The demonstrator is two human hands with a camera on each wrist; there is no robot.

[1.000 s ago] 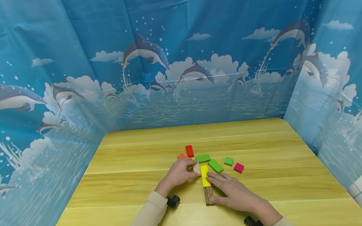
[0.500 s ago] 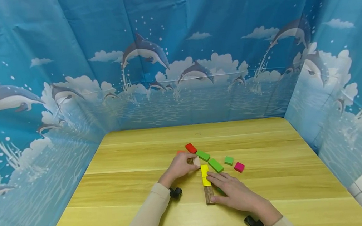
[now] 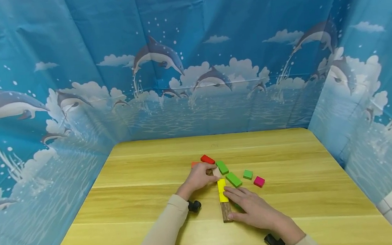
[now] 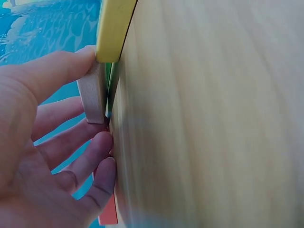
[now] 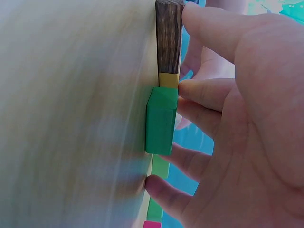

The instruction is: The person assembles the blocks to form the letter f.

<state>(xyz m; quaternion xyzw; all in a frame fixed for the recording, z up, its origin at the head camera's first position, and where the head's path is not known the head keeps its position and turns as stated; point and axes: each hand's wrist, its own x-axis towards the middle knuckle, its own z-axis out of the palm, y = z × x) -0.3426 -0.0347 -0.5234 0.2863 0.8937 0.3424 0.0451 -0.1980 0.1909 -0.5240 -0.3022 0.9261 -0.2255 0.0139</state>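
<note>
No readable text or numbers.

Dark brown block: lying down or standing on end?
The dark brown block is lying down: in the head view its long side faces up.

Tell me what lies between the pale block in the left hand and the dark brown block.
The head view shows a yellow strip between the pale block and the dark brown block; its near end meets the brown one.

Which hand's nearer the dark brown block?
Right: the right hand is beside the dark brown block, thumb against it; the left hand is farther off, pinching the pale block.
</note>
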